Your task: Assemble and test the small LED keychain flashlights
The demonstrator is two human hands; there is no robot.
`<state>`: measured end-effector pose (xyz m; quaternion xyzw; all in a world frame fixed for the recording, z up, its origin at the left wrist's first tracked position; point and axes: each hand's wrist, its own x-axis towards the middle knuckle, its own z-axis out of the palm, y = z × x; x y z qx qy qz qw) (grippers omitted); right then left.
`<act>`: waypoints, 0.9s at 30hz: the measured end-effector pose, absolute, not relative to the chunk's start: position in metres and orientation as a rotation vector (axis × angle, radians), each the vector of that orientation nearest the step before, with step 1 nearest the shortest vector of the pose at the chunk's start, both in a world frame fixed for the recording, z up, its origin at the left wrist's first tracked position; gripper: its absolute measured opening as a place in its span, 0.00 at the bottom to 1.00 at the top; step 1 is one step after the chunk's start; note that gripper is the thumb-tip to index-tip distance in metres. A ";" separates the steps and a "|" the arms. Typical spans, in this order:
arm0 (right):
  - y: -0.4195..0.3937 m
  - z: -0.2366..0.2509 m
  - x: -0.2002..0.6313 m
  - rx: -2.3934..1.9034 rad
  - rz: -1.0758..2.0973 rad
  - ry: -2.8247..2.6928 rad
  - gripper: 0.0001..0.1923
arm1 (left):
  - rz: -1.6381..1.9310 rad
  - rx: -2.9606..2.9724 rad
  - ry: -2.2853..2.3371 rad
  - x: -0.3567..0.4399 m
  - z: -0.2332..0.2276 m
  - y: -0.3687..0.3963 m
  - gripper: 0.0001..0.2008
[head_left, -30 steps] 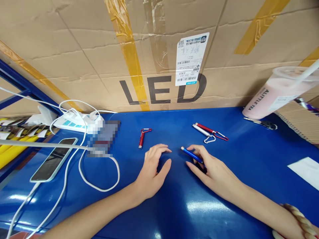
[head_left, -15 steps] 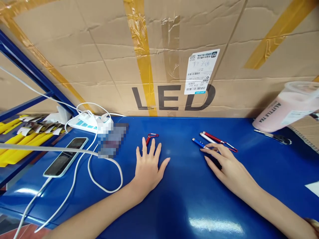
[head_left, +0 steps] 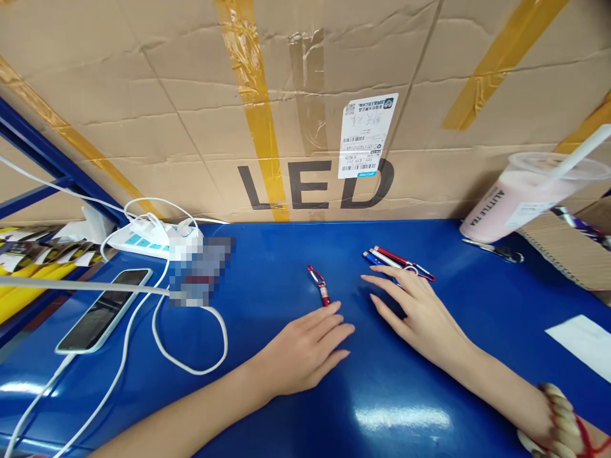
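Nearest, a beaded bracelet (head_left: pixel 556 413) is circling the right wrist, above the glossy blue tabletop (head_left: pixel 267 267). The left hand (head_left: pixel 300 356) is hovering or resting palm-down over the middle of the table, its fingers bunching fairly close and pointing right. Its uppermost fingertips are covering the near end of the lone red tube (head_left: pixel 325 296) (whether they are gripping it or merely touching it, I cannot tell), and the tube's clip is pointing away toward the back.

To the left, a phone (head_left: pixel 105 312) is lying screen-up with a white cable (head_left: pixel 226 337) looping beside it; to the far right, a white sheet (head_left: pixel 582 343) is lying flat. The right hand (head_left: pixel 424 312) is spreading its fingers wide, thumb well apart from the index finger, and is hiding the near end of the blue tube (head_left: pixel 375 261). Just beyond, the silver tube (head_left: pixel 386 258) and a second red tube (head_left: pixel 394 256) are lying alongside the blue one, close together and slanting the same way.

Farther back, a white power strip (head_left: pixel 138 242) is sitting at left and a cup of pink drink (head_left: pixel 496 203) is standing at right. Behind everything, a cardboard box (head_left: pixel 191 63) is showing large "LED" lettering.
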<state>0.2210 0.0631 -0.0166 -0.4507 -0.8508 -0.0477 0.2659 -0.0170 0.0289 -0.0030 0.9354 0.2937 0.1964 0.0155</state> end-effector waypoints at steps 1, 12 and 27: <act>0.061 -0.014 0.219 -1.181 -0.090 -2.304 0.15 | 0.625 2.910 0.809 -0.016 -0.002 0.028 0.16; 0.049 -0.005 0.211 -0.874 0.376 -2.600 0.17 | 0.921 2.667 0.588 -0.013 0.004 0.025 0.06; 0.042 -0.004 0.209 -0.787 0.324 -2.439 0.04 | 0.749 2.667 1.130 -0.011 -0.002 0.025 0.05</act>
